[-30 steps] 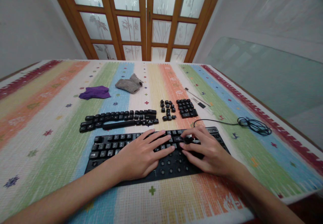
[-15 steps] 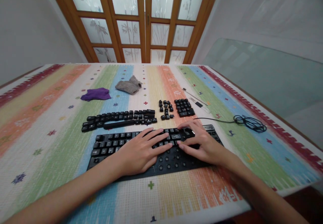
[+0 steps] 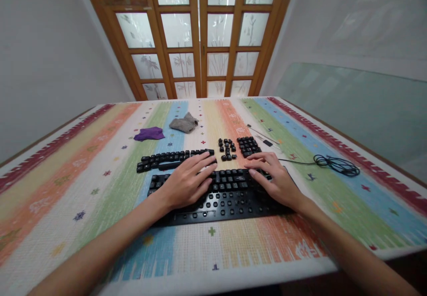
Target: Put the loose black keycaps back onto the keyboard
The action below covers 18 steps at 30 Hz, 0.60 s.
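Toward the left on the striped surface (image 3: 100, 198) lies a purple cloth (image 3: 149, 133). Nearer to the person, long rows of keycaps (image 3: 167, 157) are placed behind the keyboard (image 3: 230, 204). A grey cloth (image 3: 184, 124) lies farther back. The left hand (image 3: 188, 181) is over the left part of the keyboard, with fingers stretched toward the rows; its grip is released. The keyboard lies in front of the person, below both hands; its back part carries keys, while its front part shows bare key posts. Behind its right half there is a loose group of keycaps (image 3: 228, 157), and just beside it a tidy block of keycaps (image 3: 248, 146). Next come a thin rod (image 3: 262, 130) and a small black piece (image 3: 267, 143). The right hand (image 3: 276, 178) bends its fingers at the keyboard's right part; whether its grip has caught something, I cannot tell. Farthest right, a black cable (image 3: 343, 167) lies loosely coiled.
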Each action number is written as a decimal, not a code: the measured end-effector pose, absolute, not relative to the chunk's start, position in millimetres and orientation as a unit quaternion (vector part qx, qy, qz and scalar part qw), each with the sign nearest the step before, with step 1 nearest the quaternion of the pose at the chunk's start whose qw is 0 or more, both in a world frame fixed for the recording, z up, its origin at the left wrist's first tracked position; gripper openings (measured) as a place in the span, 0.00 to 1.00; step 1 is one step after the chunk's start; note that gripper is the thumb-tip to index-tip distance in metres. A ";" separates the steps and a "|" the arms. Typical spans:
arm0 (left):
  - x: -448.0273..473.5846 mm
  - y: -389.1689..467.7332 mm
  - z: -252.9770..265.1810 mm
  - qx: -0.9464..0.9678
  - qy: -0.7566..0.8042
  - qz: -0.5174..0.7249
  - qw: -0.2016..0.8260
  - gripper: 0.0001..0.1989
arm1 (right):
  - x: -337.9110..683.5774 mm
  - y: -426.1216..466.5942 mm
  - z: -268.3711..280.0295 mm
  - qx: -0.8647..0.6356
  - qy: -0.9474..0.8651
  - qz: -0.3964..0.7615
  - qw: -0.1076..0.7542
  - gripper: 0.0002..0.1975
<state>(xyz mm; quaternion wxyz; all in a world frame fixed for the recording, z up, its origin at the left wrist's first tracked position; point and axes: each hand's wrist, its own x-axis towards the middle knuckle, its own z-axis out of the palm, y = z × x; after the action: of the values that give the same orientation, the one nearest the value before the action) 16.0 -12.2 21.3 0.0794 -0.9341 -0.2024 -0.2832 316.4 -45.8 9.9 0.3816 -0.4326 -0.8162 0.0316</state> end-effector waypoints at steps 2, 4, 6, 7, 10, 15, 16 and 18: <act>-3.3 -6.2 34.9 -0.910 -0.240 -0.322 0.100 0.17 | 312.5 -45.5 12.1 -0.426 -0.820 0.029 0.381 0.09; -25.5 2.4 46.6 -0.879 -0.291 -0.363 0.103 0.15 | 304.5 -44.6 14.5 -0.410 -0.832 0.031 0.373 0.09; -48.0 13.2 53.3 -0.847 -0.350 -0.389 0.089 0.13 | 292.3 -42.4 16.4 -0.377 -0.858 0.042 0.346 0.10; -58.7 19.2 54.3 -0.829 -0.383 -0.400 0.072 0.13 | 284.8 -40.7 17.1 -0.353 -0.877 0.049 0.322 0.11; -87.4 37.2 48.3 -0.785 -0.450 -0.424 0.050 0.15 | 257.5 -33.4 20.1 -0.269 -0.930 0.066 0.243 0.14; -124.0 55.9 22.6 -0.753 -0.511 -0.415 0.004 0.18 | 206.1 -18.5 29.8 -0.177 -0.963 0.101 0.174 0.22; -129.9 57.3 17.5 -0.750 -0.521 -0.409 -0.005 0.19 | 196.8 -15.5 31.0 -0.162 -0.967 0.105 0.168 0.23; -140.2 58.4 8.9 -0.744 -0.536 -0.399 -0.018 0.19 | 181.0 -9.8 30.7 -0.135 -0.972 0.109 0.162 0.24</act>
<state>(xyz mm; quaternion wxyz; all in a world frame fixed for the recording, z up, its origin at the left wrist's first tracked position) -140.2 58.4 8.9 -0.0184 -0.7438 -0.5357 -0.3994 181.0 -9.8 30.7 0.1616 -0.1346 -0.9715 0.1092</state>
